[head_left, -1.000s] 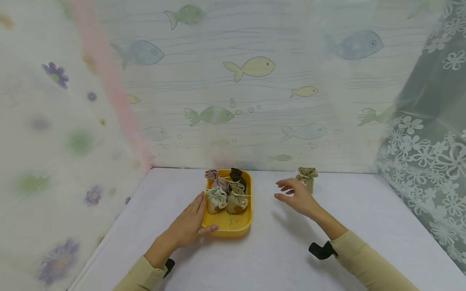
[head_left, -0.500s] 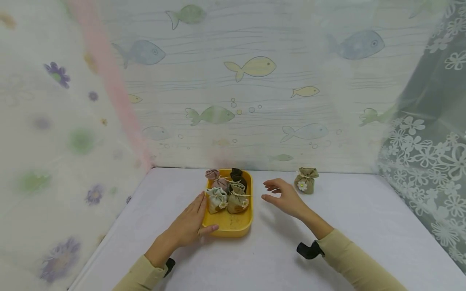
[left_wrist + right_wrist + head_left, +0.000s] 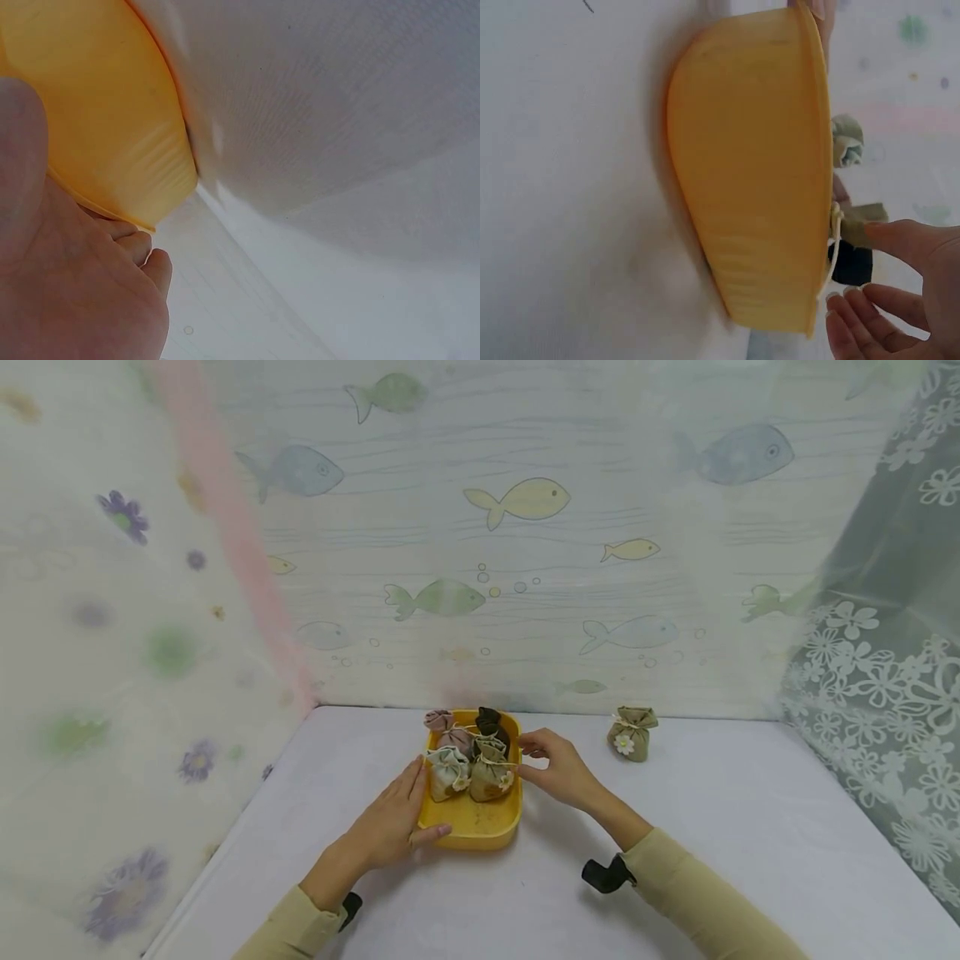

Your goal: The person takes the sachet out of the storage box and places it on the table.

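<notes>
A yellow plastic tray [image 3: 472, 835] bears several small drawstring pouches: a pink pouch [image 3: 455, 739], a dark pouch [image 3: 489, 723], a pale mint pouch [image 3: 447, 770] and a tan pouch [image 3: 489, 779] with a flower. My left hand [image 3: 382, 822] rests along the tray's left rim, fingers straight and thumb at the near side. At the opposite rim, my right hand [image 3: 561, 772] has its thumb apart from its fingers and holds nothing. In the right wrist view, that thumb [image 3: 904, 236] overlaps the tan pouch's top, and a cord [image 3: 832, 259] hangs over the rim.
Another tan pouch [image 3: 632, 735] with a white flower stands upright on the white table [image 3: 720, 793] at the back right. Behind the table hangs a fish-print curtain [image 3: 525, 610]. A flower-print sheet [image 3: 135, 693] lines the left side.
My right hand has moved left, away from the lone tan pouch and across to the tray's right rim. That pouch now shows fully. My left hand has stayed put.
</notes>
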`<state>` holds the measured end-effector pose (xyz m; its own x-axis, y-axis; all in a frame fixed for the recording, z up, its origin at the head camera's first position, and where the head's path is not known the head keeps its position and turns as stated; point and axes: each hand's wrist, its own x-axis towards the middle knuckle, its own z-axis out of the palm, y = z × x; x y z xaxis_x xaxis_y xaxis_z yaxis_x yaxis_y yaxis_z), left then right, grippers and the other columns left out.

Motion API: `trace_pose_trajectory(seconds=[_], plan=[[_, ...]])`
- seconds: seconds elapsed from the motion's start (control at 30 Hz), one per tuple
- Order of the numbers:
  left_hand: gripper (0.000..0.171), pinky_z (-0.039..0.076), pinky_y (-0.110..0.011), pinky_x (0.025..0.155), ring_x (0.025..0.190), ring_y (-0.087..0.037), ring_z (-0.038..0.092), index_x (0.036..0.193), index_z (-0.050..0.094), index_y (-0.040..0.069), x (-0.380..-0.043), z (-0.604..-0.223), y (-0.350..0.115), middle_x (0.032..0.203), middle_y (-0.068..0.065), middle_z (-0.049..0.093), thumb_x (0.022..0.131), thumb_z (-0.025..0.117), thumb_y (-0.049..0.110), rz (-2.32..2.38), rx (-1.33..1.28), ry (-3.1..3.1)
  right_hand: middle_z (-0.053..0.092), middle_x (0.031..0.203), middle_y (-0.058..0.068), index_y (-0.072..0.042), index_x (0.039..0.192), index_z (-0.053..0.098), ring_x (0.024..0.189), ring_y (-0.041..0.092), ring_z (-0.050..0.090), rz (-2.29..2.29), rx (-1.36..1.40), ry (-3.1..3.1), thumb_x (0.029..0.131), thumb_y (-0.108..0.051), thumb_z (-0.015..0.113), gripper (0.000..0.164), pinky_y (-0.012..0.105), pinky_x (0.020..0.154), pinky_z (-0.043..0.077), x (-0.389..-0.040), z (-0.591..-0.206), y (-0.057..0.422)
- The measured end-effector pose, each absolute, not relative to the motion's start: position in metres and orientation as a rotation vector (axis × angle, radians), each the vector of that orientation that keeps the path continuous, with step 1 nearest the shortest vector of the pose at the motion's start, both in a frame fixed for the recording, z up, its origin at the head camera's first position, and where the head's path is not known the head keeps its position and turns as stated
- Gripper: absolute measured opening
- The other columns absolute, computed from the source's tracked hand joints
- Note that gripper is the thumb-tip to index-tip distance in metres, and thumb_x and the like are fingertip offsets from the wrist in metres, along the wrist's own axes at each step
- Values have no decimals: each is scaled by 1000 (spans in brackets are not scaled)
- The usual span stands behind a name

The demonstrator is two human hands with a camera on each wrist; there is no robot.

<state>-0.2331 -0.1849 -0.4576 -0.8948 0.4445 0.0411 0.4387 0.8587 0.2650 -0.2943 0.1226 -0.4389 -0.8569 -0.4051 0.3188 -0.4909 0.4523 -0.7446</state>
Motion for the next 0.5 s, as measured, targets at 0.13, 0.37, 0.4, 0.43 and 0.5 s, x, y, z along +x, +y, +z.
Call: trace_pose_trajectory(seconds=[0.13,0.37,0.4,0.43,0.5], plan=[[105,19,-52,125,157,-36,11,161,9,-6,-236,-462,-186,170,-23,3,98,54,65,447,722,3010,65,121,20,5,129,62,111,34,64,1412,794,-2596,91,-11,77,45,51,100,53,-297,-442,110],[103,20,-52,124,156,-37,12,160,12,-8,-233,-460,-186,169,-24,5,99,56,62,436,720,3023,66,110,11,4,125,66,102,34,64,1393,744,-2608,87,-10,81,43,50,91,55,-304,-446,89],[103,20,-53,124,156,-38,12,160,12,-9,-233,-460,-186,169,-24,5,99,57,61,440,721,3024,66,108,11,3,123,67,100,34,63,1391,741,-2607,86,-11,81,42,50,89,55,-305,-447,87],[103,20,-52,124,156,-37,12,160,12,-8,-233,-460,-186,169,-24,5,99,56,61,436,720,3024,66,106,10,2,122,67,99,34,63,1383,737,-2611,86,-11,82,42,49,87,55,-305,-447,85],[103,20,-52,124,157,-37,11,160,12,-8,-233,-460,-187,170,-24,4,99,56,62,433,720,3027,65,103,8,0,120,69,97,34,61,1361,737,-2623,85,-12,82,39,44,83,54,-306,-448,82]])
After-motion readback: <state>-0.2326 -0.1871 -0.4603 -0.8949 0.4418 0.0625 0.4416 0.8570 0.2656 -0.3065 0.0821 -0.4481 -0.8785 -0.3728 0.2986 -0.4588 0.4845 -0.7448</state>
